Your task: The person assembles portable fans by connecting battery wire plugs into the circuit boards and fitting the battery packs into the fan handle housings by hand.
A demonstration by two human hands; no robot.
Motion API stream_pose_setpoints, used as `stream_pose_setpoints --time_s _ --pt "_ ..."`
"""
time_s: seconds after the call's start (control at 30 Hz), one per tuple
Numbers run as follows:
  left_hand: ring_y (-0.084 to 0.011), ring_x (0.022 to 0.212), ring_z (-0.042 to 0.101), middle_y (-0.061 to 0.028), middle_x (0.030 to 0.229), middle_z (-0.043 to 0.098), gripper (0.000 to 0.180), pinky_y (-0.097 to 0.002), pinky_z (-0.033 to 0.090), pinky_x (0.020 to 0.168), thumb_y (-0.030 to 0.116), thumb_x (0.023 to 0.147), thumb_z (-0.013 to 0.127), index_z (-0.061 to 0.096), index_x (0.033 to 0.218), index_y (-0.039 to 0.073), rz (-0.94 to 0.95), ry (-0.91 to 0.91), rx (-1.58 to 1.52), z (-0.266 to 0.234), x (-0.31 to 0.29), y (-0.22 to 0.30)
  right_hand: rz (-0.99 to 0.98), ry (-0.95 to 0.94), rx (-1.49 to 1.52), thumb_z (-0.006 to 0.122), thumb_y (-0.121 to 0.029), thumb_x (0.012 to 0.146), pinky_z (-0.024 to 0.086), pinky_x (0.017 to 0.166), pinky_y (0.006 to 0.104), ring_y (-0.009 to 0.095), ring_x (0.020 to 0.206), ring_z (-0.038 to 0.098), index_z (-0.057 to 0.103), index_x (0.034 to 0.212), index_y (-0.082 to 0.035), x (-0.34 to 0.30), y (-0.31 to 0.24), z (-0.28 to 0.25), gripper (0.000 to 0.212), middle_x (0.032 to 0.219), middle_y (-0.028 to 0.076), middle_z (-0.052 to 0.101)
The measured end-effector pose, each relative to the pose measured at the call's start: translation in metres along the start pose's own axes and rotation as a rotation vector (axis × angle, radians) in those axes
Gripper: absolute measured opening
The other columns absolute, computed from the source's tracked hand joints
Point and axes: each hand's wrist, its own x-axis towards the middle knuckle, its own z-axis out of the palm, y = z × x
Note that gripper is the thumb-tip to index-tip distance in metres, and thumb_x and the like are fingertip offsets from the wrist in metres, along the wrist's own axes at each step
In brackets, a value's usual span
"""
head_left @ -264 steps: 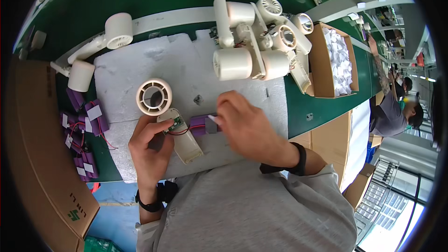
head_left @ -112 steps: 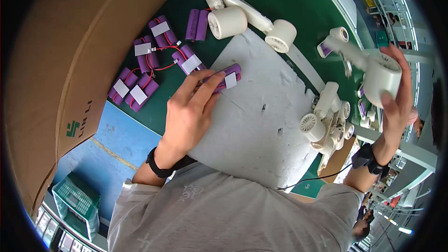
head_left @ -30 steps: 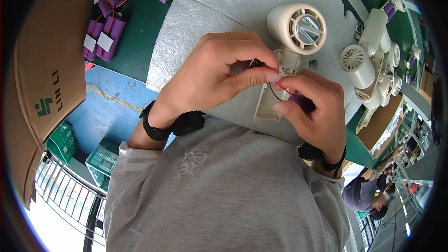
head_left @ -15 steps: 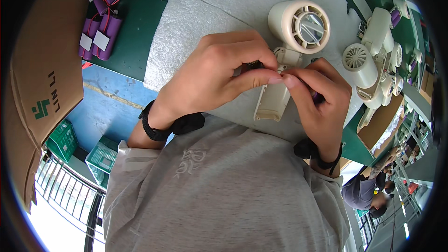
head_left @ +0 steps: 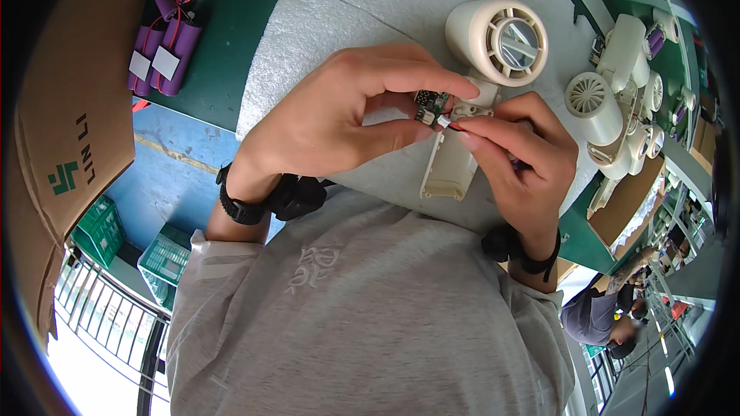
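Half a second earlier, I had the thumb of the bare left hand (head_left: 339,115) touching the fingers of the bare right hand (head_left: 533,156); I drew it back and they parted. That brought a small green circuit board (head_left: 441,101), a small white plastic plug (head_left: 443,120) and thin red-and-dark wires (head_left: 455,127) into clearer view.

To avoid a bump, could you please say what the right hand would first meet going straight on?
Probably the small white boxy connector by the green circuit board, though depth is unclear.

We note dark capital lettering (head_left: 85,149) beside a green emblem (head_left: 63,179) on the cardboard box (head_left: 81,69). We observe pale script (head_left: 311,268) on the grey T-shirt (head_left: 385,323), illegible.
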Motion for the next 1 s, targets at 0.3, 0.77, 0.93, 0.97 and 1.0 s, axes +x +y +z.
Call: stream_pose_setpoints --time_s 0.3,0.77,0.93,0.97,1.0 --pt "-0.0208 0.103 0.063 -0.0126 0.11 0.06 0.042 -0.0341 0.056 0.091 -0.021 0.075 0.066 0.06 0.114 -0.006 -0.123 0.132 -0.228 0.005 -0.003 0.0 -0.007 -0.027 0.015 0.077 0.002 0.073 0.036 0.051 0.0219 0.009 0.059 0.051 0.074 0.09 -0.003 0.001 0.002 0.003 0.018 0.077 0.003 0.059" --pt "-0.0205 0.087 0.068 -0.0135 0.099 0.068 0.041 -0.0286 0.057 0.074 -0.017 0.07 0.067 0.067 0.109 -0.003 0.095 0.2 0.242 0.014 0.001 0.004 0.023 0.246 0.114 0.08 -0.001 0.068 0.039 0.046 0.024 0.01 0.052 0.051 0.07 0.098 -0.005 -0.005 0.008 0.014 0.032 0.077 0.006 0.061" --pt "-0.0199 0.079 0.069 -0.0106 0.092 0.07 0.041 -0.0266 0.055 0.069 -0.012 0.068 0.069 0.07 0.107 0.002 0.134 0.226 0.414 0.015 0.003 0.002 -0.021 0.16 -0.025 0.077 0.004 0.071 0.041 0.054 0.0177 0.006 0.064 0.055 0.062 0.111 0.0 -0.002 0.004 0.016 0.043 0.09 0.005 0.063" --pt "-0.0198 0.077 0.069 -0.0097 0.09 0.07 0.04 -0.0263 0.055 0.068 -0.01 0.068 0.07 0.07 0.106 0.003 0.13 0.217 0.418 0.014 0.003 0.0 -0.051 0.177 -0.047 0.078 0.004 0.07 0.041 0.054 0.0177 0.006 0.064 0.055 0.063 0.11 -0.001 -0.001 0.005 0.016 0.043 0.09 0.005 0.063" --pt "-0.0198 0.077 0.069 -0.0097 0.09 0.07 0.04 -0.0263 0.055 0.068 -0.01 0.068 0.07 0.07 0.106 0.003 0.129 0.218 0.416 0.014 0.004 -0.001 -0.08 0.194 -0.069 0.079 0.003 0.069 0.041 0.054 0.0176 0.005 0.064 0.055 0.064 0.109 -0.001 0.0 0.006 0.016 0.043 0.091 0.005 0.064"
